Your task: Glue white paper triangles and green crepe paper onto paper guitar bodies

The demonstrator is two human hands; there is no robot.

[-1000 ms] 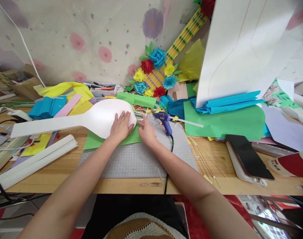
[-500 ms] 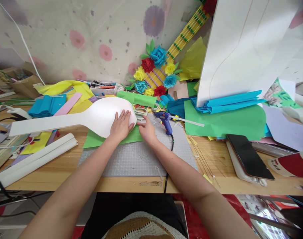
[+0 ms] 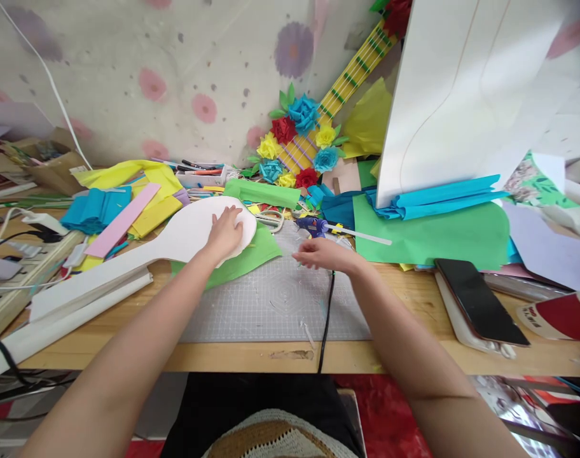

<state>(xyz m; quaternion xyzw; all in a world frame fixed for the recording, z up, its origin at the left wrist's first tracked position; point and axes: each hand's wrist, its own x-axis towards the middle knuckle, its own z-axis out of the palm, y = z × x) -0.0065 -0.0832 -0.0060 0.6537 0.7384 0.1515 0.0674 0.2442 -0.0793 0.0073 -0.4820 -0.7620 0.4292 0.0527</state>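
Observation:
A white guitar-shaped board [image 3: 187, 222] lies across green paper [image 3: 264, 249] on the grey cutting mat [image 3: 266, 312], its long neck pointing left. My left hand [image 3: 227, 230] rests on the wide end of this board with the fingers spread. Over the mat, my right hand [image 3: 321, 253] hovers with nothing in it, its fingers loosely bent and a little apart. Just behind that hand lies a blue glue gun [image 3: 311, 224], a clear glue stick [image 3: 361, 235] jutting from its back. My right hand covers part of the gun's handle. White-handled scissors [image 3: 275, 222] lie beyond the board.
A yellow paper guitar [image 3: 297, 152] with paper flowers leans on the wall. A tall white board [image 3: 442, 95] stands at the right. Near the front right are a phone [image 3: 481, 302] and a paper cup [image 3: 564, 315]. A power strip [image 3: 20, 267] and white rolls [image 3: 80, 318] lie left.
My right hand has left the board's edge and moved right toward the glue gun. The board has turned, its neck end swinging nearer to me. My left hand stays on it.

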